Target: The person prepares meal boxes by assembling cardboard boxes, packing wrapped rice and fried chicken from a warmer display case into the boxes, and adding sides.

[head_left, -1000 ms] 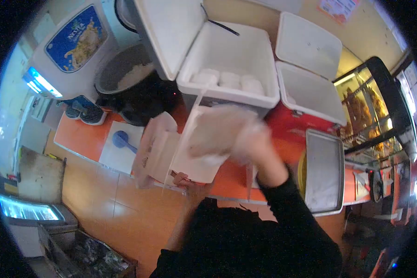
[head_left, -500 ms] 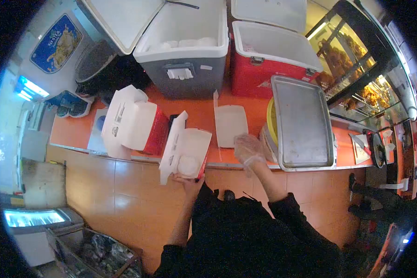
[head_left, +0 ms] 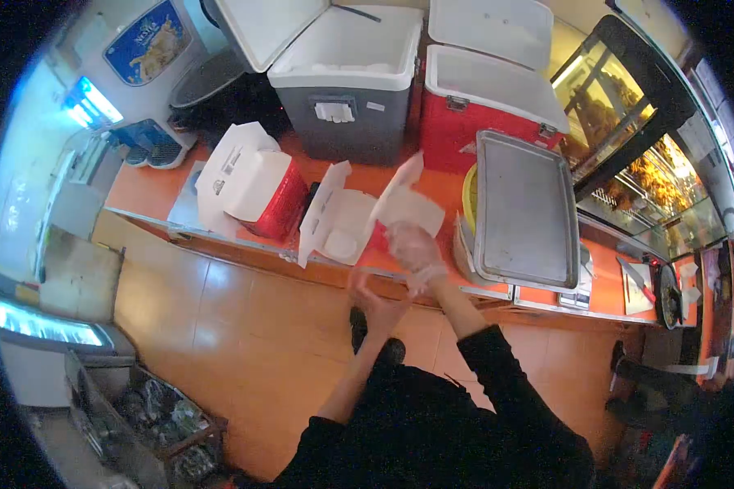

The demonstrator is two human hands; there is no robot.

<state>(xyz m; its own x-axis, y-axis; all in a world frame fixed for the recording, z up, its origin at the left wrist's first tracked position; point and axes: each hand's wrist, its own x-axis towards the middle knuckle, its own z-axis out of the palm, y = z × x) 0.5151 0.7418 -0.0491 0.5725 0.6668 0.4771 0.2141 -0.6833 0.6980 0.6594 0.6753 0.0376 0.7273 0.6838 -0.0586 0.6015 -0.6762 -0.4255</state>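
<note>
My left hand (head_left: 378, 307), bare and a little blurred, is at the counter's front edge with fingers apart and holds nothing. A clear plastic glove covers my right hand (head_left: 416, 254), which grips the front of an open white-and-red takeaway box (head_left: 416, 210). That box is tilted, and motion smears its near side. Left of it another open takeaway box (head_left: 352, 213) rests on the orange counter, a round white container (head_left: 339, 244) inside it. Farther left stands a larger red-and-white carton (head_left: 273, 200) with its flaps up.
Behind the boxes are a grey cooler (head_left: 347, 122) and a red cooler (head_left: 485, 122), lids raised. A metal tray (head_left: 526, 212) lies over a yellow-rimmed tub at right. Beyond are a knife (head_left: 638, 279), a scale (head_left: 577, 289) and a lit glass food cabinet (head_left: 661, 179).
My left hand has let go of the box with the round container, which now rests on the counter. My right hand has moved left, and the other box is tilted toward it.
</note>
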